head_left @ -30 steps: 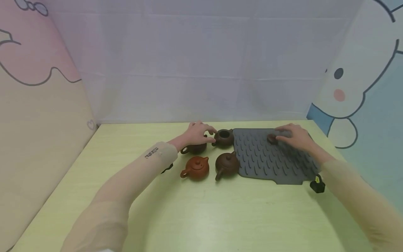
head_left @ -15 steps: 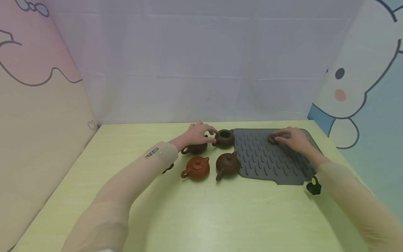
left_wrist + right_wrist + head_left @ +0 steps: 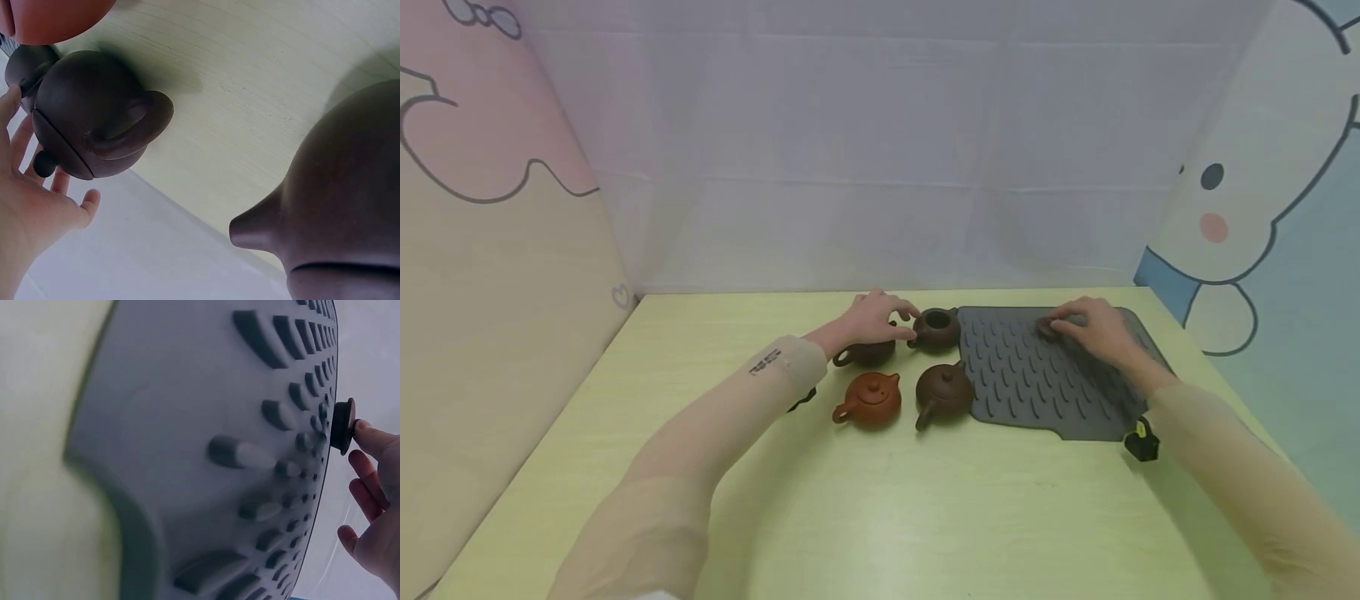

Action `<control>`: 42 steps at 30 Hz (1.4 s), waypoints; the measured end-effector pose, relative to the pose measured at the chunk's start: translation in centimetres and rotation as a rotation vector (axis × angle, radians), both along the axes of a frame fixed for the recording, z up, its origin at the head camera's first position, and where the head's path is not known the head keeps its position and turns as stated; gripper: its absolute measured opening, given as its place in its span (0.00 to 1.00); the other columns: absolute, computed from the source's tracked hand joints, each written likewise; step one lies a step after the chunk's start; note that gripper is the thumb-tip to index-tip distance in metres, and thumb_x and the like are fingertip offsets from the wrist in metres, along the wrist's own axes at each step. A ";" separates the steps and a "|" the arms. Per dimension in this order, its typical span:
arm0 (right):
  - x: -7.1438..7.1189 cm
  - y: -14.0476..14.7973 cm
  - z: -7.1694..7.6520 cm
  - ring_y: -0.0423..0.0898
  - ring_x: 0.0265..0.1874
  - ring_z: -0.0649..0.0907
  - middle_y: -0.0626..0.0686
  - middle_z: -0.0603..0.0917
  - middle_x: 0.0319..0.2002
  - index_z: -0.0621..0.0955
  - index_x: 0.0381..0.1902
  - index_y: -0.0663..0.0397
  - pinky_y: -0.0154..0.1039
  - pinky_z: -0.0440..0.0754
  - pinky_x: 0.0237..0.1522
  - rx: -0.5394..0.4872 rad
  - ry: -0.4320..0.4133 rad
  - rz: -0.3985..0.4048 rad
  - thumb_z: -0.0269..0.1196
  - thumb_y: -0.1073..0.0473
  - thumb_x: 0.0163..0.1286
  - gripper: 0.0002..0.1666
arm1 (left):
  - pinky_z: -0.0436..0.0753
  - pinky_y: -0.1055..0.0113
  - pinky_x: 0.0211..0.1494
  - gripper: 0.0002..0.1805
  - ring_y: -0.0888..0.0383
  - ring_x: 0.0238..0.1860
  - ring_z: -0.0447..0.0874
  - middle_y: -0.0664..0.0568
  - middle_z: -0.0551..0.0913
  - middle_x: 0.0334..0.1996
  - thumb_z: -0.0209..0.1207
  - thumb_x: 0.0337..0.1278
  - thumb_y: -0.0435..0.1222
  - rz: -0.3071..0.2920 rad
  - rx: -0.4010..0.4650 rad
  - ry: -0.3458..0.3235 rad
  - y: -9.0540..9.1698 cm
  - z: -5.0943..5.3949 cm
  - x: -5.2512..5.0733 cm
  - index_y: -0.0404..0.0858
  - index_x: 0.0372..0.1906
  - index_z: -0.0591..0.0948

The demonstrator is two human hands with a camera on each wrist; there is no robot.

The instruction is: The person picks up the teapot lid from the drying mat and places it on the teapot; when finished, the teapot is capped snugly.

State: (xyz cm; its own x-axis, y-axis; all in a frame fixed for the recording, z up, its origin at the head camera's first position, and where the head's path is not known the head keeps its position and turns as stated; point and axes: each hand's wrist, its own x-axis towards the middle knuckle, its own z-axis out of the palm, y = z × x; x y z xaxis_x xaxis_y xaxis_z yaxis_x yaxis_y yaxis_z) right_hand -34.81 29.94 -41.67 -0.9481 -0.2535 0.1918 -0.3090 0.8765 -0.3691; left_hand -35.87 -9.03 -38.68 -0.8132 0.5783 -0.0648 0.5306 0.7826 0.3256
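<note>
My left hand (image 3: pixel 877 319) reaches over a dark lidded teapot (image 3: pixel 865 354) to a lidless dark teapot (image 3: pixel 937 332). Its thumb and index finger hold that pot's near-left side; in the left wrist view the thumb (image 3: pixel 9 103) meets the pot and the index tip is hidden behind. My right hand (image 3: pixel 1097 329) pinches a small dark teapot lid (image 3: pixel 343 427) between thumb and index finger. This lid sits at or just above the grey ridged mat (image 3: pixel 1018 392); contact is hard to tell. The remaining right fingers hang loose.
A reddish-brown teapot (image 3: pixel 870 402) and another dark lidded teapot (image 3: pixel 943 392) stand in the front row, the latter touching the mat's left edge. A black wrist camera (image 3: pixel 1142 442) hangs by the right sleeve. White cloth (image 3: pixel 880 167) rises behind the table.
My right hand's fingers have closed in on the lid, and its wrist has shifted slightly left. The left hand keeps its place by the lidless teapot.
</note>
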 end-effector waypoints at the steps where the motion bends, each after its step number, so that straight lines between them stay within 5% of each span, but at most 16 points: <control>1: -0.1 -0.2 0.1 0.66 0.55 0.79 0.67 0.85 0.50 0.84 0.49 0.64 0.66 0.70 0.59 -0.003 0.010 0.005 0.62 0.61 0.71 0.14 | 0.64 0.42 0.66 0.24 0.48 0.62 0.69 0.54 0.83 0.57 0.59 0.66 0.53 -0.001 0.001 0.001 0.0 0.0 0.0 0.53 0.64 0.77; 20: -1.8 -6.6 2.5 0.63 0.56 0.79 0.65 0.86 0.49 0.85 0.50 0.62 0.61 0.70 0.64 -0.087 0.062 0.169 0.63 0.61 0.70 0.14 | 0.64 0.41 0.67 0.25 0.46 0.64 0.67 0.54 0.82 0.58 0.58 0.66 0.53 0.009 0.002 -0.022 -0.1 0.0 -0.1 0.53 0.65 0.76; 42: -2.1 -13.1 2.6 0.59 0.53 0.79 0.60 0.87 0.46 0.86 0.47 0.58 0.58 0.68 0.65 -0.159 0.075 0.273 0.66 0.59 0.68 0.12 | 0.67 0.42 0.64 0.25 0.47 0.63 0.69 0.55 0.83 0.59 0.58 0.66 0.53 0.023 0.020 -0.026 0.1 -0.7 -0.3 0.55 0.65 0.76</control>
State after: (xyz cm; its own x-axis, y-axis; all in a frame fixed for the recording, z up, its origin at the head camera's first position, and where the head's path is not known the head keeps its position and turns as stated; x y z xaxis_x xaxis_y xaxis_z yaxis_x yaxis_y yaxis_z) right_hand -36.90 16.88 -39.05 -0.8308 -0.4582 0.3158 -0.5565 0.6906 -0.4619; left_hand -36.17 -8.97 -39.36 -0.8245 0.5610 -0.0745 0.5038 0.7876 0.3549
